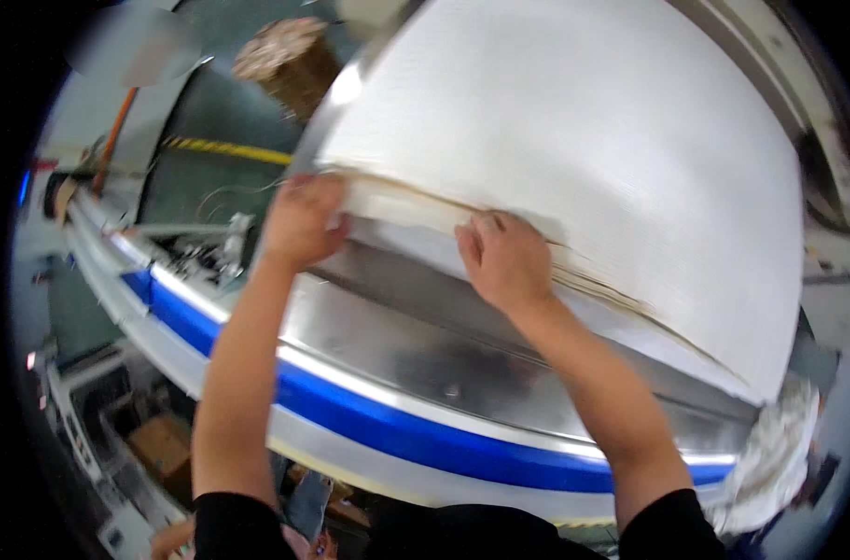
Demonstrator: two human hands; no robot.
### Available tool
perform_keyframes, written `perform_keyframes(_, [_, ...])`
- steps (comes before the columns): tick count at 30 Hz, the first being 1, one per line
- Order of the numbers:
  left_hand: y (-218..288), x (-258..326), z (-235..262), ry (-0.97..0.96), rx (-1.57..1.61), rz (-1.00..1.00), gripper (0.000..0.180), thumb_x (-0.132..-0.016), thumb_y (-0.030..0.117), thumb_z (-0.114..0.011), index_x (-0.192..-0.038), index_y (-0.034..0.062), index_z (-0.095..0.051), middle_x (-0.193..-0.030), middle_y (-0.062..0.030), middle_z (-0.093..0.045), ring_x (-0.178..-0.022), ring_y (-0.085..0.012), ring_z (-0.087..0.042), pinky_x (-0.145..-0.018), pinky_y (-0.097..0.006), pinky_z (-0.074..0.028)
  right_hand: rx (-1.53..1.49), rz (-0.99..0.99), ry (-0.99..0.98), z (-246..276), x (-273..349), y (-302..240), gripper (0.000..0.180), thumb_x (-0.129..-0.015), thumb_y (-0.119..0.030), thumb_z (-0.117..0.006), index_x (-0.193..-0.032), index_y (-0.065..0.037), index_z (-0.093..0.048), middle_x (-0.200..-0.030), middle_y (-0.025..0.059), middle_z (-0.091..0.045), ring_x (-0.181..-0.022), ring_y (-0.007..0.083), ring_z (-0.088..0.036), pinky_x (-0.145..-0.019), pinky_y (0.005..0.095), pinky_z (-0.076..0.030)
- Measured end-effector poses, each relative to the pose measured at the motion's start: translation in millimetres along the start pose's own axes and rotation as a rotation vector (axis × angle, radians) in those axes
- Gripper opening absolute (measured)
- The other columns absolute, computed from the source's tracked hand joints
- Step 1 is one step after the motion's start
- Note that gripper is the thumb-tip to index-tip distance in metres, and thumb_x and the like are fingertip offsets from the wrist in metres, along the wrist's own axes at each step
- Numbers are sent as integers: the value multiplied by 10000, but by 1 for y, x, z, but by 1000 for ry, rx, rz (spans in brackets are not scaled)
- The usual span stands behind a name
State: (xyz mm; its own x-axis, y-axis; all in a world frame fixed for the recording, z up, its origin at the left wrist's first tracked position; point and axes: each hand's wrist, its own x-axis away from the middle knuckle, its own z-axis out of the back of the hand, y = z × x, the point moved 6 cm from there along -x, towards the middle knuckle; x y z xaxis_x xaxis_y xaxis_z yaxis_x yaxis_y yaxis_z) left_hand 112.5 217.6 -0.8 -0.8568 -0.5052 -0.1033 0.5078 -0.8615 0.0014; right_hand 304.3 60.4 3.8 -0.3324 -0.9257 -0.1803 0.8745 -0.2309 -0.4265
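A broad white sheet (574,121) covers most of the metal work surface (388,336). Along its near side runs a layered edge (621,297) with thin tan lines, as if several sheets lie on each other. My left hand (304,222) is closed at the near left corner of the sheet, fingers curled over the edge. Farther right along that edge, my right hand (511,257) is closed too, thumb and bent fingers on the sheet's border. The undersides of both hands' fingertips are hidden.
A blue strip (397,437) follows the curved front rim of the work surface. Crumpled white plastic (781,453) hangs at its right end. A brown wrapped bundle (299,70) stands at the far left, near yellow-black floor tape (229,149). Small dark parts (201,261) lie in a tray on the left.
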Motion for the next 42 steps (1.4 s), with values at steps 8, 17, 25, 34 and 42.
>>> perform_keyframes(8, [41,-50,23,-554,-213,105,493,-728,90,-632,-1205,144,-519,-1162,-102,-587,-1104,-286,-546,-976,-462,-376,456,-420,18,134,171,237,445,-930,-393,-451,-715,-75,-676,-730,135,-665,-712,312,-639,-833,502,-435])
perform_keyframes(17, [-58,-44,-60,-503,-567,8,294,-828,63,-522,-1091,135,-633,-1055,-82,-636,-1001,-269,-597,-859,-424,-420,583,-718,37,278,335,453,590,-974,-425,-330,-693,-42,-681,-699,151,-658,-767,317,-638,-1036,490,-301])
perform_keyframes(25, [-112,-37,-82,-463,-448,168,276,-926,191,-434,-1002,-3,-615,-988,-192,-633,-875,-351,-618,-754,-447,-461,800,-946,-523,351,413,582,516,-991,-383,-225,-1112,-57,-607,-988,152,-673,-976,264,-638,-1022,506,-343])
perform_keyframes(34, [-144,-23,-67,-352,-344,262,359,-944,247,-356,-990,-19,-592,-953,-209,-625,-891,-387,-588,-728,-469,-432,292,-1240,-498,392,473,660,274,-845,-222,-528,-1031,-65,-654,-962,135,-676,-923,268,-635,-830,345,-474])
perform_keyframes(42, [-165,-27,-20,-226,-684,-179,192,-870,44,-476,-992,35,-624,-924,-188,-641,-869,-354,-617,-740,-443,-494,720,-1018,-539,370,514,692,309,-817,-107,-504,-1117,-94,-578,-1063,134,-622,-1020,322,-582,-871,419,-476])
